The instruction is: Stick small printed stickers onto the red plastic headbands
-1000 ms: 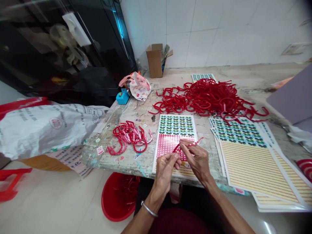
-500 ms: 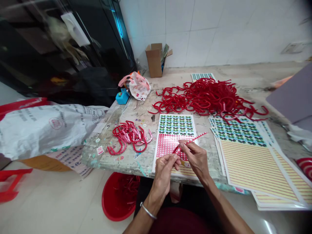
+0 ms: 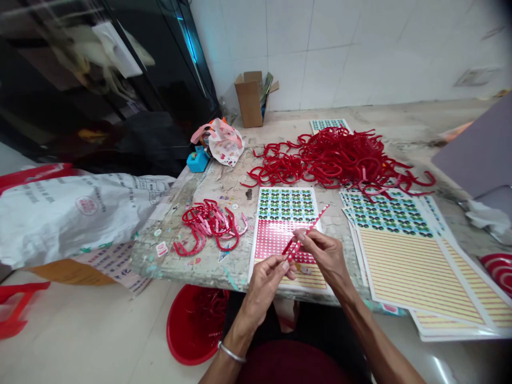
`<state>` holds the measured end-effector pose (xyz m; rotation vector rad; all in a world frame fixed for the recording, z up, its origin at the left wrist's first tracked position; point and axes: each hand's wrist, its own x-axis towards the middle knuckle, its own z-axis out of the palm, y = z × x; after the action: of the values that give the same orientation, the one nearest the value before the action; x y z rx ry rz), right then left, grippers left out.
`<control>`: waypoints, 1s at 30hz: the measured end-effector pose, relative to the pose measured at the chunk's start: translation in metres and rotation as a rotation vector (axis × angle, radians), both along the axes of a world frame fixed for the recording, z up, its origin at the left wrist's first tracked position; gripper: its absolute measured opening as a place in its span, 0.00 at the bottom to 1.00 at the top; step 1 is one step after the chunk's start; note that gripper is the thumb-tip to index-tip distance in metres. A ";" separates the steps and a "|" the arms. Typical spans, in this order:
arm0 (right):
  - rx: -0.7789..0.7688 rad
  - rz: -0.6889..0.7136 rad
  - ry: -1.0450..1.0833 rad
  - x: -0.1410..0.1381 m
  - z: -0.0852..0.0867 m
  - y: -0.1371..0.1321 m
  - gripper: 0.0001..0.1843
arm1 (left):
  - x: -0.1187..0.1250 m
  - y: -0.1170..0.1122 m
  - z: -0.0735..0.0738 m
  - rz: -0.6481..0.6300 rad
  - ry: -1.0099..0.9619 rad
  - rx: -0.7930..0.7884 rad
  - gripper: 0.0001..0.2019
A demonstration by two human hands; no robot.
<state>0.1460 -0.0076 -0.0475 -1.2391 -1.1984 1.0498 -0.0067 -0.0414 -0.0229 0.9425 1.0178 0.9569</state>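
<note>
Over a printed sticker sheet (image 3: 284,234), my two hands are close together. My left hand (image 3: 269,280) pinches one end of a curved red plastic strip (image 3: 287,246) between thumb and fingers. My right hand (image 3: 323,253) pinches a narrow sticker strip (image 3: 322,214), red with white dots; its free end points up and away, and its lower end meets the red strip near my left fingertips. Exactly how the two lie against each other is partly hidden by the fingers. To the left lies a small pile of red curved strips (image 3: 212,224), some bearing pink dotted stickers.
A large heap of red curved strips (image 3: 340,157) covers the table's back. More sticker sheets (image 3: 416,272) are stacked at right, overhanging the front edge. A blue tape dispenser (image 3: 197,160), a white bag (image 3: 227,143) and a cardboard box (image 3: 250,101) stand behind. Below is a red basket (image 3: 180,333).
The dotted sticker strip has swung to a steeper angle, its free end rising. My right hand has shifted slightly; both hands keep their pinch. The whole view has moved a little.
</note>
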 end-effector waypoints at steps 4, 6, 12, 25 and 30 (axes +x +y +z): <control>0.236 0.042 -0.199 -0.007 0.006 -0.010 0.08 | 0.003 0.012 0.009 -0.090 0.077 0.056 0.12; 0.293 0.037 -0.246 -0.009 0.007 -0.013 0.07 | 0.006 0.015 0.010 -0.099 0.092 0.085 0.11; 0.046 -0.005 -0.080 -0.004 0.004 -0.010 0.10 | 0.011 0.010 0.004 -0.057 0.045 0.049 0.11; 0.198 0.084 -0.168 -0.005 0.008 -0.012 0.07 | 0.007 0.010 0.008 -0.087 0.010 0.018 0.09; 0.108 0.095 -0.139 -0.003 0.004 -0.012 0.10 | 0.005 0.010 0.004 -0.100 0.067 0.078 0.10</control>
<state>0.1434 -0.0195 -0.0438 -1.1965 -1.4139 0.9668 -0.0012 -0.0310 -0.0192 1.0862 0.9855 0.8912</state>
